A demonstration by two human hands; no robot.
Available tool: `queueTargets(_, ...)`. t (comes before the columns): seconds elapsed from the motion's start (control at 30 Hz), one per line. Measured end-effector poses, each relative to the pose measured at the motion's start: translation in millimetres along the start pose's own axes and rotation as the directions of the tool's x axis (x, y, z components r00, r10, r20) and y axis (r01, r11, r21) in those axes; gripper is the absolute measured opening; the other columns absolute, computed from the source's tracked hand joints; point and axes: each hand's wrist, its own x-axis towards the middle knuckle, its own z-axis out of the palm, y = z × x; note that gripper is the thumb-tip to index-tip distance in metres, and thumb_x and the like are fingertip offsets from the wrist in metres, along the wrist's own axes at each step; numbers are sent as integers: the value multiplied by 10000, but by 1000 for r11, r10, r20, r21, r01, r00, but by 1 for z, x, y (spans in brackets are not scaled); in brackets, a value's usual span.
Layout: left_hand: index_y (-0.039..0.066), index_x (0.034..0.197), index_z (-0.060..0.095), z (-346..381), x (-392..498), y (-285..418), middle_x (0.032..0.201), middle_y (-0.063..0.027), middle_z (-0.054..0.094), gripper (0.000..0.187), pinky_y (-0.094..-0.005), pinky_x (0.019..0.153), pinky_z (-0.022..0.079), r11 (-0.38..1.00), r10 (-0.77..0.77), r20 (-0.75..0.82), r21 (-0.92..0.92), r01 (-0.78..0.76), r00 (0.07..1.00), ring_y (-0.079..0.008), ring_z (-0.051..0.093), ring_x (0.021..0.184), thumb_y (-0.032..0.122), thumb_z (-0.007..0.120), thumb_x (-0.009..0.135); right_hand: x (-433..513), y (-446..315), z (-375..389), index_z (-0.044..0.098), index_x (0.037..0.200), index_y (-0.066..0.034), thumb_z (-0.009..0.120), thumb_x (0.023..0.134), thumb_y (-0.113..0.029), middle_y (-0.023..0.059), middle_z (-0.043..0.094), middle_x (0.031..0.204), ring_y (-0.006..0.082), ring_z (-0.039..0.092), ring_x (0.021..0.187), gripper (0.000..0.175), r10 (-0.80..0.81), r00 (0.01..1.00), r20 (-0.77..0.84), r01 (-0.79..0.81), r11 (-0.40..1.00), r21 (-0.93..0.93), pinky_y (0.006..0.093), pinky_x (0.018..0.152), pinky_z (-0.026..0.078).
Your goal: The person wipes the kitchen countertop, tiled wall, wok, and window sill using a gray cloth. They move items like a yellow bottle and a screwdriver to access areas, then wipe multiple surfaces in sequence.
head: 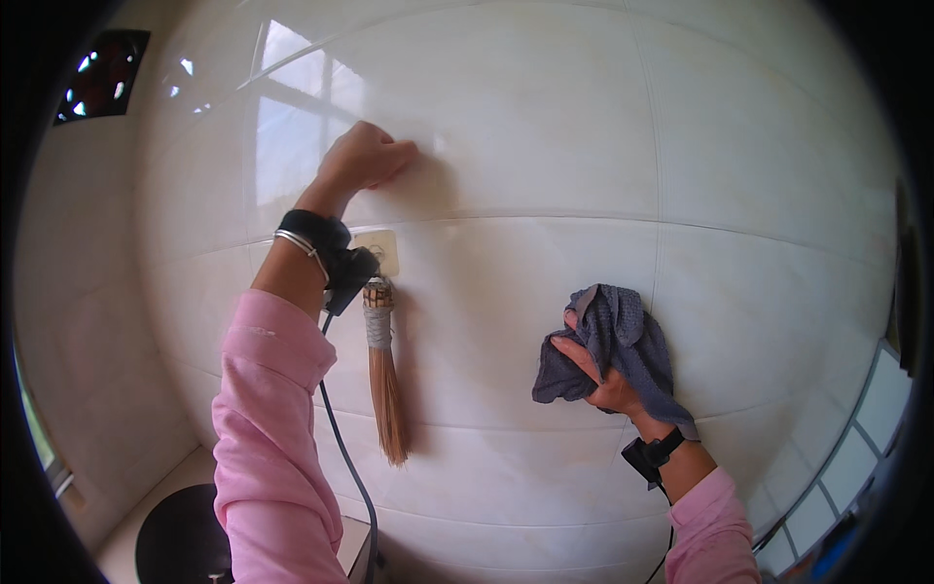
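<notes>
My left hand (372,157) is closed into a loose fist against or just off the glossy wall tiles (511,146); no object shows in it. Under that wrist, a bundled-bristle whisk brush (385,394) hangs from a hook on a pale adhesive plate (387,252). Lower on the right, my right hand (609,387) grips a crumpled dark grey cloth (627,328) at the wall, its folds covering most of the fingers. Black devices with cables are strapped to both wrists, the left one beside a silver bangle.
A round black object (182,536), perhaps a lid, lies on a pale surface at the lower left. A dark perforated panel (102,77) is at the upper left. White tiles with grey joints (839,467) run along the lower right.
</notes>
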Motion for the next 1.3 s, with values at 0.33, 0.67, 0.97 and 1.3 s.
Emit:
queueTargets(0.33, 80, 481, 606, 26, 14, 68, 529, -48, 610, 401, -285, 549, 487, 990, 118, 85, 63, -124, 989, -187, 601, 518, 381, 664, 739, 1, 3, -7, 668, 1273, -198, 789, 746, -192, 104, 591, 1376, 346, 574, 1224, 541, -54, 999, -8, 53, 994, -92, 472, 1003, 467)
queueTargets(0.67, 65, 537, 647, 23, 13, 74, 548, -50, 632, 426, -298, 551, 502, 990, 98, 81, 98, -106, 992, -166, 614, 523, 380, 621, 823, -1, 3, -7, 662, 1279, -201, 748, 806, -211, 100, 580, 1394, 341, 563, 1245, 481, -36, 999, 6, 37, 993, -116, 475, 1031, 447)
queueTargets(0.97, 59, 581, 675, 23, 19, 69, 579, -55, 656, 438, -306, 564, 510, 989, 122, 105, 74, -130, 987, -157, 622, 532, 396, 611, 853, 0, 4, -10, 638, 1303, -203, 734, 808, -191, 103, 571, 1408, 357, 541, 1276, 504, -43, 999, 6, 44, 995, -90, 487, 1059, 428)
queueTargets(1.3, 38, 652, 686, 9, 68, 80, 650, -106, 671, 392, -341, 637, 535, 989, 135, -379, -7, -149, 915, -265, 656, 627, 402, 638, 788, 0, 4, -15, 592, 1356, -198, 755, 781, -171, 97, 565, 1422, 358, 532, 1290, 598, -33, 998, 48, 36, 997, -73, 493, 1074, 417)
